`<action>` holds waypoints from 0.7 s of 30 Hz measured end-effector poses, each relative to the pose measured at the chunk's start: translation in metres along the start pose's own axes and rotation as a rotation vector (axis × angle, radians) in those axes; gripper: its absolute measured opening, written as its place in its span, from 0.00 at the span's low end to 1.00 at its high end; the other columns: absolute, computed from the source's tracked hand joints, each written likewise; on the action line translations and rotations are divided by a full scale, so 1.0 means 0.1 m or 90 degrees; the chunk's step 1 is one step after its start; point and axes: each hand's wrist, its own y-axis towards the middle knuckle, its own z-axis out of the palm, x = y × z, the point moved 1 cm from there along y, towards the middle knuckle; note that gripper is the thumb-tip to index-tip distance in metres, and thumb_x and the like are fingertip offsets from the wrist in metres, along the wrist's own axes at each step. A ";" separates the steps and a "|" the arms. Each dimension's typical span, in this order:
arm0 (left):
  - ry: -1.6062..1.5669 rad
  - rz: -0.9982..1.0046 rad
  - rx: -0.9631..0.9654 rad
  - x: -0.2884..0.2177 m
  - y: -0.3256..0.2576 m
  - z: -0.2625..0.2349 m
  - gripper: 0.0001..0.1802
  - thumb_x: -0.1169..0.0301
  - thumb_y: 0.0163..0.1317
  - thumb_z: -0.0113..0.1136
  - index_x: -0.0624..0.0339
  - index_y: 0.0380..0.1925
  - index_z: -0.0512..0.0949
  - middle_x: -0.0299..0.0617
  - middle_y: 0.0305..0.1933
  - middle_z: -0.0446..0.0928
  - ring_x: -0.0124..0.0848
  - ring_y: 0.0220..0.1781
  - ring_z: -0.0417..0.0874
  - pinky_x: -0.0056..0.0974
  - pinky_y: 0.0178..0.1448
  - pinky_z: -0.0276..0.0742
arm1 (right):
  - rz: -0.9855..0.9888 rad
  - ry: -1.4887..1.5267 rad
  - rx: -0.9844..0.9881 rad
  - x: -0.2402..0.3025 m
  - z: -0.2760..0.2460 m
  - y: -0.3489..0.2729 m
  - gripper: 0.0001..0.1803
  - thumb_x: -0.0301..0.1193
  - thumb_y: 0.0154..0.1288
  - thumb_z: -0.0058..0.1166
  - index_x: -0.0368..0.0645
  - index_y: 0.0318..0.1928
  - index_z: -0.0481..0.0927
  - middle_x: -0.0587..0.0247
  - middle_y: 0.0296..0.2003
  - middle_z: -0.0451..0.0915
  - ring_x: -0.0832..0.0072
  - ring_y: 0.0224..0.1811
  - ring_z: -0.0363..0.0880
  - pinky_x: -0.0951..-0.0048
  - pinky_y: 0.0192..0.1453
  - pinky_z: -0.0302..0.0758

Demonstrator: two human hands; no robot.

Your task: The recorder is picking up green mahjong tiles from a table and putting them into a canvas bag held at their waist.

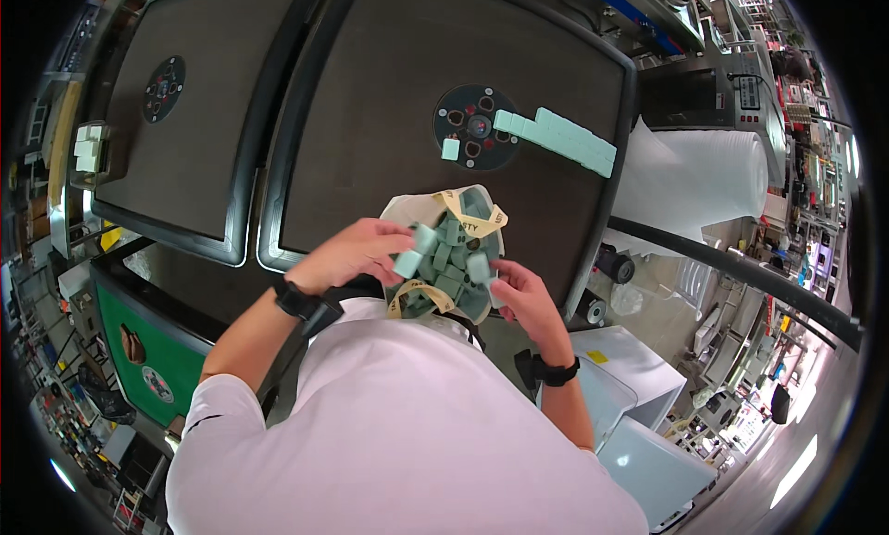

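A pale bag with cream printed strap handles sits against the near edge of the dark table, full of jumbled green mahjong tiles. My left hand is closed at the bag's left side, its fingertips on a pair of light green mahjong tiles. At the opposite side my right hand has thumb and fingers curled around a mahjong tile, partly hidden by the fingers. Another light tile lies beside those fingertips, slightly blurred.
On the table, a line of mahjong tiles runs right from the round centre panel. One single tile rests on that panel. A second table adjoins at left; a white wrap roll stands right.
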 end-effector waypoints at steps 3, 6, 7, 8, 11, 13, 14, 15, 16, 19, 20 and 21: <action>0.301 0.172 -0.171 0.08 -0.03 0.35 0.30 0.62 0.75 0.70 0.67 0.70 0.75 0.42 0.44 0.88 0.32 0.38 0.92 0.36 0.46 0.91 | -0.110 -0.183 -0.185 0.02 0.28 -0.05 0.34 0.35 0.67 0.74 0.34 0.70 0.80 0.65 0.40 0.87 0.80 0.33 0.81 0.75 0.39 0.80; 0.475 0.272 -0.169 0.18 -0.14 0.41 0.19 0.63 0.77 0.67 0.64 0.60 0.82 0.40 0.42 0.88 0.30 0.39 0.92 0.36 0.46 0.89 | -0.310 -0.416 -0.260 0.02 0.35 -0.17 0.35 0.32 0.65 0.74 0.36 0.71 0.80 0.58 0.44 0.90 0.74 0.38 0.85 0.74 0.44 0.83; 0.475 0.260 -0.098 0.17 -0.19 0.41 0.13 0.64 0.79 0.65 0.62 0.53 0.85 0.38 0.41 0.88 0.29 0.39 0.91 0.35 0.45 0.87 | -0.286 -0.322 -0.194 0.08 0.34 -0.24 0.30 0.30 0.67 0.73 0.38 0.68 0.82 0.59 0.45 0.90 0.75 0.38 0.85 0.74 0.44 0.83; 0.476 0.258 -0.094 0.12 -0.22 0.39 0.13 0.64 0.79 0.65 0.62 0.53 0.85 0.38 0.41 0.88 0.29 0.39 0.91 0.35 0.45 0.87 | -0.261 -0.227 -0.130 0.11 0.32 -0.28 0.26 0.28 0.69 0.71 0.39 0.66 0.84 0.59 0.45 0.90 0.75 0.38 0.86 0.74 0.44 0.82; 0.141 0.306 -0.151 -0.01 -0.12 0.21 0.12 0.68 0.84 0.56 0.59 0.39 0.83 0.34 0.36 0.85 0.20 0.39 0.88 0.29 0.41 0.81 | -0.321 -0.136 -0.258 -0.03 0.08 -0.11 0.16 0.24 0.72 0.66 0.39 0.59 0.88 0.60 0.45 0.90 0.76 0.38 0.86 0.74 0.44 0.83; 0.215 0.400 -0.248 -0.14 0.17 -0.06 0.09 0.69 0.83 0.56 0.60 0.44 0.83 0.35 0.40 0.85 0.22 0.40 0.86 0.30 0.45 0.82 | -0.417 -0.223 -0.390 0.05 -0.11 0.08 0.11 0.23 0.76 0.62 0.38 0.55 0.89 0.59 0.45 0.90 0.74 0.42 0.87 0.72 0.48 0.83; 0.252 0.438 -0.293 -0.18 0.37 -0.18 0.08 0.70 0.81 0.57 0.60 0.48 0.84 0.37 0.43 0.86 0.25 0.42 0.86 0.32 0.47 0.83 | -0.467 -0.274 -0.450 0.08 -0.21 0.23 0.12 0.22 0.75 0.61 0.38 0.55 0.88 0.58 0.46 0.90 0.70 0.44 0.88 0.70 0.50 0.84; 0.254 0.439 -0.294 -0.22 0.56 -0.26 0.08 0.70 0.81 0.57 0.60 0.48 0.84 0.37 0.43 0.86 0.25 0.42 0.86 0.32 0.47 0.83 | -0.525 -0.337 -0.489 0.15 -0.30 0.42 0.14 0.22 0.75 0.61 0.38 0.58 0.88 0.55 0.49 0.90 0.64 0.49 0.88 0.65 0.56 0.83; 0.422 0.495 -0.332 -0.27 0.78 -0.29 0.11 0.72 0.78 0.59 0.60 0.54 0.84 0.42 0.49 0.86 0.31 0.47 0.88 0.36 0.52 0.84 | -0.581 -0.403 -0.529 0.22 -0.38 0.63 0.16 0.22 0.75 0.61 0.39 0.60 0.87 0.52 0.51 0.89 0.58 0.54 0.88 0.60 0.61 0.83; 0.815 0.569 -0.267 -0.13 1.57 -0.49 0.28 0.77 0.70 0.60 0.54 0.71 0.81 0.55 0.68 0.81 0.51 0.64 0.86 0.47 0.67 0.84 | -0.597 -0.518 -0.532 0.27 -0.63 1.58 0.25 0.28 0.74 0.62 0.43 0.70 0.81 0.45 0.64 0.83 0.45 0.68 0.79 0.47 0.73 0.76; 0.930 0.478 -0.218 -0.02 1.85 -0.54 0.33 0.75 0.69 0.61 0.52 0.75 0.77 0.54 0.78 0.75 0.53 0.73 0.81 0.50 0.73 0.81 | -0.585 -0.565 -0.537 0.18 -0.74 1.97 0.28 0.31 0.75 0.63 0.45 0.73 0.79 0.44 0.68 0.80 0.41 0.72 0.76 0.43 0.76 0.73; 1.014 0.447 -0.192 0.08 2.08 -0.56 0.34 0.73 0.69 0.63 0.50 0.77 0.75 0.53 0.81 0.72 0.53 0.76 0.78 0.54 0.75 0.79 | -0.523 -0.630 -0.540 0.13 -0.78 2.25 0.31 0.34 0.74 0.64 0.48 0.76 0.77 0.44 0.72 0.76 0.38 0.74 0.73 0.36 0.77 0.70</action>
